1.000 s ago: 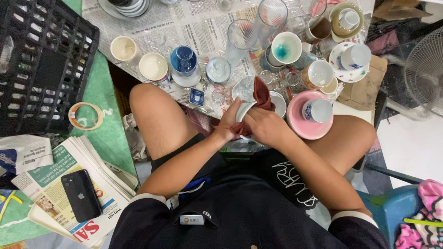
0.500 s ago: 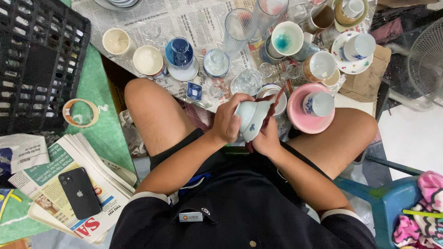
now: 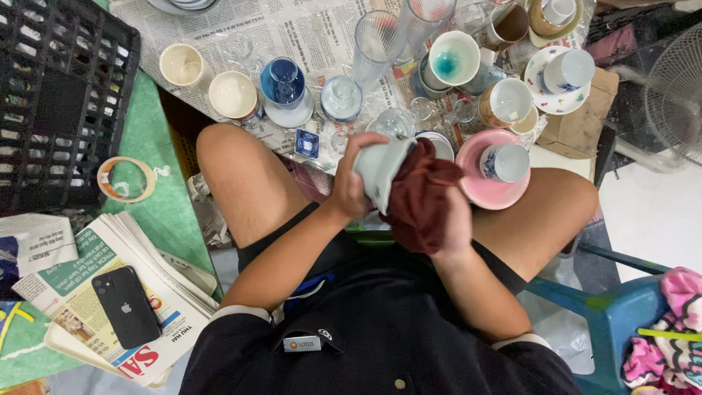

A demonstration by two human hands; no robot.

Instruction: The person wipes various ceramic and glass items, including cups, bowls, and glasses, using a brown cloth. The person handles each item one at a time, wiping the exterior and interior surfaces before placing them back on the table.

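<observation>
Left hand (image 3: 351, 183): fingers closed around a pale cup (image 3: 382, 170), held tilted above the lap. Right hand (image 3: 453, 227): fingers clamped on a dark red cloth (image 3: 420, 194), pressed against the cup. Just beyond, a pink saucer (image 3: 475, 192) carries a blue-patterned cup (image 3: 504, 161) on newspaper-covered worktop (image 3: 307, 29).

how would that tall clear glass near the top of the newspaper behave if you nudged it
The tall clear glass looks narrow for its height, so it would probably tip rather than slide. It appears to be thin glass, likely fragile. Cups crowd around it on the newspaper, so a fall could knock them.
</observation>
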